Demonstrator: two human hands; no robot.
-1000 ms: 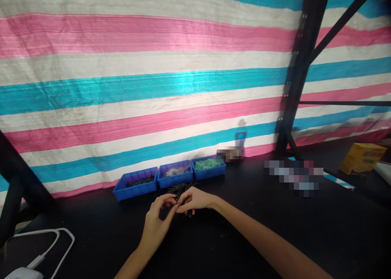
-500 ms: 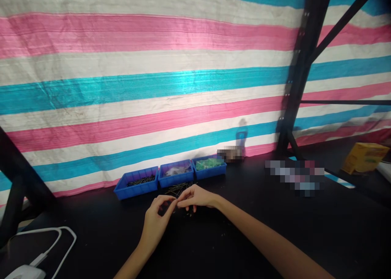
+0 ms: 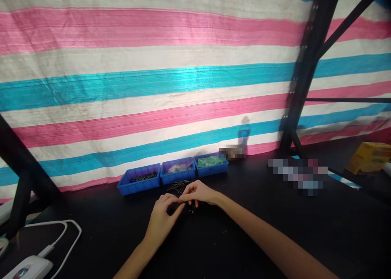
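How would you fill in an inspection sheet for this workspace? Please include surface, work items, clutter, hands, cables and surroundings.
Surface: black table, with small pale specks.
Work items: loose thin dark pieces just beyond the hands; left blue tray holds similar-looking pieces, middle blue tray pale plastic bags, right blue tray green packets.
Clutter: yellow box at far right; pixelated items, not identifiable.
Hands: left hand and right hand close together, fingers bent; anything held is too small to tell.
Cables: white cable, bent, beside a white device.
Surroundings: striped sheet behind the table; black frame at right.
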